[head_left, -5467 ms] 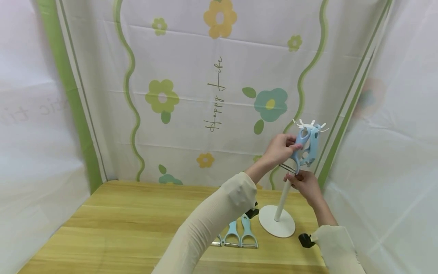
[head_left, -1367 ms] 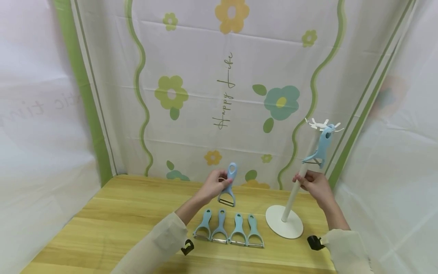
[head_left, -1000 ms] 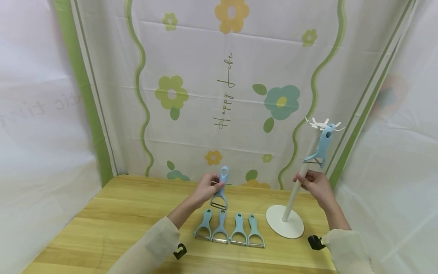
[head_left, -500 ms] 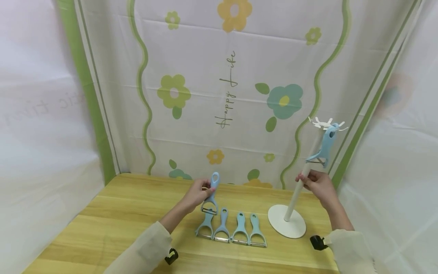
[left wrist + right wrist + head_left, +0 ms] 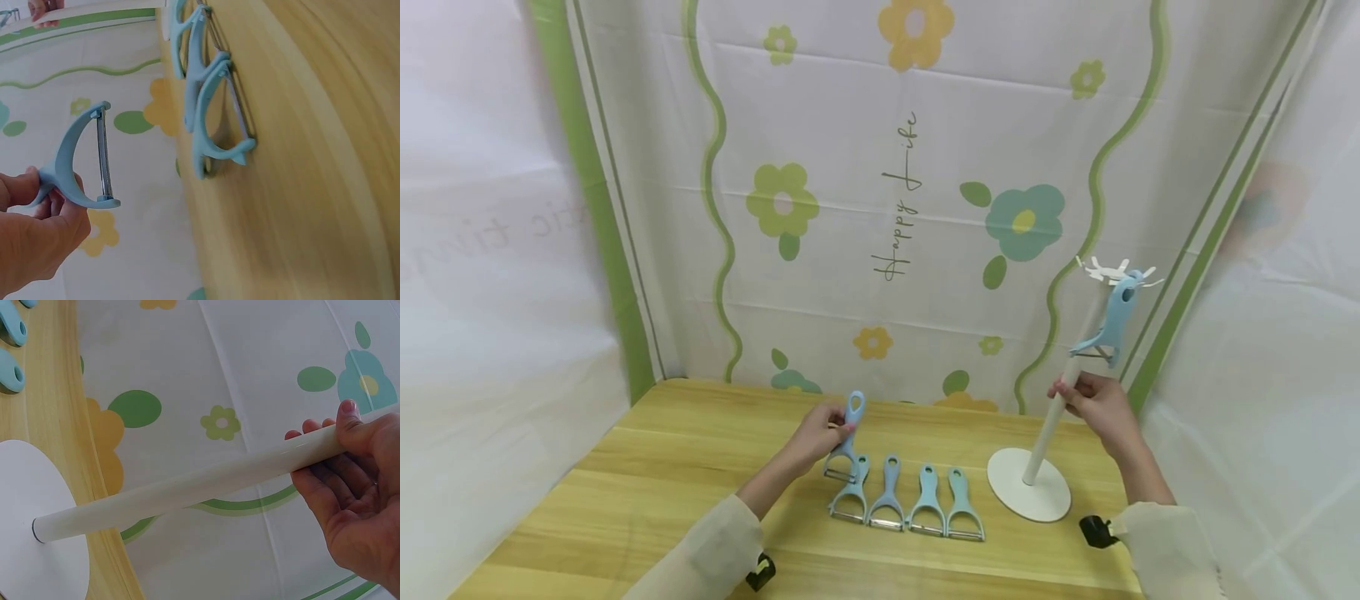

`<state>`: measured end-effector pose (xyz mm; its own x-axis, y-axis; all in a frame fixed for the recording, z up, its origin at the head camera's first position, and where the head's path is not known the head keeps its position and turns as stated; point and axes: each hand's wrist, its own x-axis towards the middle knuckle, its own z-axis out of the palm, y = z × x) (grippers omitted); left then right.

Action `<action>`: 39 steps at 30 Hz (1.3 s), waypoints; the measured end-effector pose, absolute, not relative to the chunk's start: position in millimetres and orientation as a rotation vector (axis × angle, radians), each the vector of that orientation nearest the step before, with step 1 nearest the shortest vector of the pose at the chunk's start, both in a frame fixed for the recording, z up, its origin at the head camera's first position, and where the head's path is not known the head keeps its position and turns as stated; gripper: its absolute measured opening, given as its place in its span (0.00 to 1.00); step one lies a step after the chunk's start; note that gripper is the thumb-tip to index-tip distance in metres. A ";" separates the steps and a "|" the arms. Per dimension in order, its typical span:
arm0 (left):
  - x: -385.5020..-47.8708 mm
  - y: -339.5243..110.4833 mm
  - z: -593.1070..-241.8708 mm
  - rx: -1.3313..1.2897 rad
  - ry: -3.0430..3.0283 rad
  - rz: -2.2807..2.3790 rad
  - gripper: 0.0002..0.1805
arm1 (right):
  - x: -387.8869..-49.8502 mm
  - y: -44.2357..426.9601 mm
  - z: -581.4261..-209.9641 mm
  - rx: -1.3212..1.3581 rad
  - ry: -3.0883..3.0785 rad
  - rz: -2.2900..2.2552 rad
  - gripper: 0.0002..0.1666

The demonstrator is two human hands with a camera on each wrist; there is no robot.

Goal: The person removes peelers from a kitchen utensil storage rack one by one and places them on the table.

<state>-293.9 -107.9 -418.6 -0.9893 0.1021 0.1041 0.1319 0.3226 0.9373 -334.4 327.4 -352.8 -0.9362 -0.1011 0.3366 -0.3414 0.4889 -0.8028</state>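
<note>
Broadly, a pale flower-printed cloth (image 5: 827, 125) (its lettering, "Happy Life", runs sideways up the middle) fills the upper and central part of the head view. Below it, a wooden desk (image 5: 647, 492) spreads across the lower part of the frame. At the right of the frame a white stand (image 5: 1045, 437) rises from a round base resting on the desk. Cream sleeves (image 5: 711, 546) come in from the bottom edge, each with a small black device at the wrist.

The right hand (image 5: 1097, 408), at centre right, is clamped on the stand's pole, thumb on one side and fingers behind. The left hand (image 5: 820, 433), just below and left of centre, pinches the handle of a blue peeler (image 5: 844, 452), ring end up and blade end down. In the left wrist view that peeler is clear of the desk, apart from the row.

Four more peelers lie in a row at lower centre: a light-blue one (image 5: 857, 482) at the left, a periwinkle one (image 5: 890, 492) and two greenish ones (image 5: 928, 489). Near the stand's top, blue peelers (image 5: 1118, 321) hang overlapping, their exact count unclear, from white hooks (image 5: 1105, 272).
</note>
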 end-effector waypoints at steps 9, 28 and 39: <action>-295.5 -122.1 -435.0 -0.210 -2.604 -1.667 0.05 | -334.7 327.9 -353.4 0.385 -2.487 1.420 0.22; -296.9 -153.5 -459.4 -0.195 -2.743 -1.715 0.08 | -336.5 326.6 -351.5 0.366 -2.490 1.441 0.21; -302.5 -157.2 -473.9 -0.119 -2.873 -1.567 0.17 | -335.4 325.7 -351.2 0.366 -2.492 1.430 0.21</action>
